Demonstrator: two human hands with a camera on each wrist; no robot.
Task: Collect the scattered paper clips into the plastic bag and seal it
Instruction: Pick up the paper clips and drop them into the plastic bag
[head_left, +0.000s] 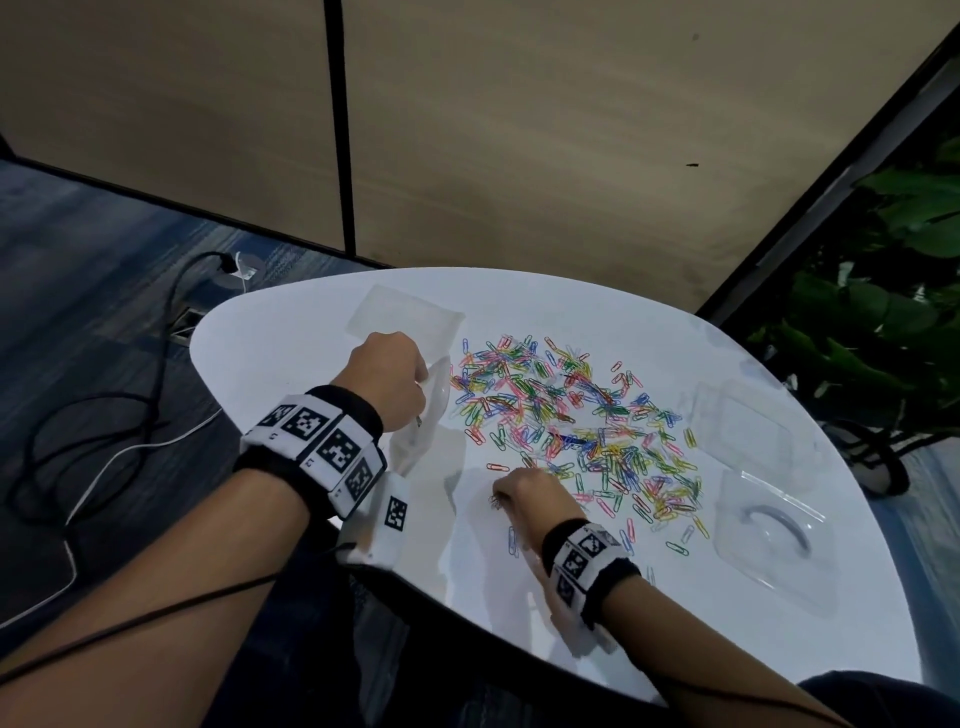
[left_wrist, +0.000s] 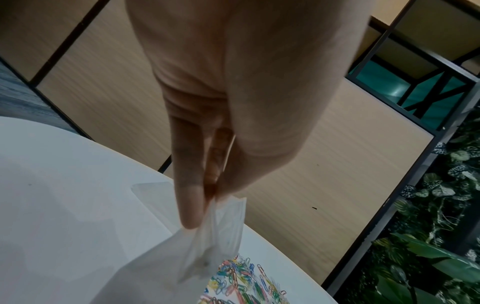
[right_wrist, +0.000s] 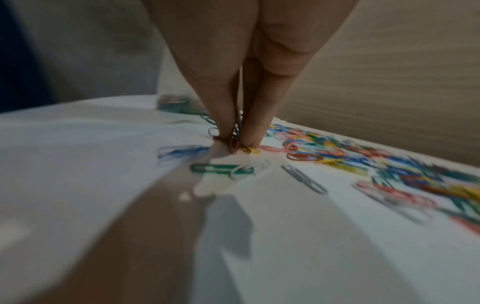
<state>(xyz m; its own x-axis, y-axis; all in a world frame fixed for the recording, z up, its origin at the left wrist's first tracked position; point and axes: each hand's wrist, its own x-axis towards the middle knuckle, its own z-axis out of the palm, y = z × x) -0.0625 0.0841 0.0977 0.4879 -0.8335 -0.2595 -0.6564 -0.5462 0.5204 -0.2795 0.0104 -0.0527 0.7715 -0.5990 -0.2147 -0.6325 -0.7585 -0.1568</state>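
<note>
Desk (head_left: 291, 338): plain glossy white. Paper clips (head_left: 566, 415) ahead of right hand (head_left: 524, 493): mixed red, pink, yellow, green, blue, white. Plastic bag (head_left: 434, 400) at left hand (head_left: 389, 379): clear, colourless. Clear plastic trays (head_left: 769, 525) right of right hand: transparent, one with grey curved mark. Wristbands (head_left: 322, 447): black, with white blocks bearing black square-code patterns. Wall panels (head_left: 571, 130) beyond hands: tan, black-framed. Carpet (head_left: 78, 270): streaked blue-grey. Plant (head_left: 893, 312): green.

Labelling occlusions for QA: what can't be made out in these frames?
- Head view: left hand hides its fingers' grip on the clear plastic bag.
- Right wrist view: blur hides how many coloured paper clips the right hand pinches.
- Left wrist view: whether the bag's mouth is open.
</note>
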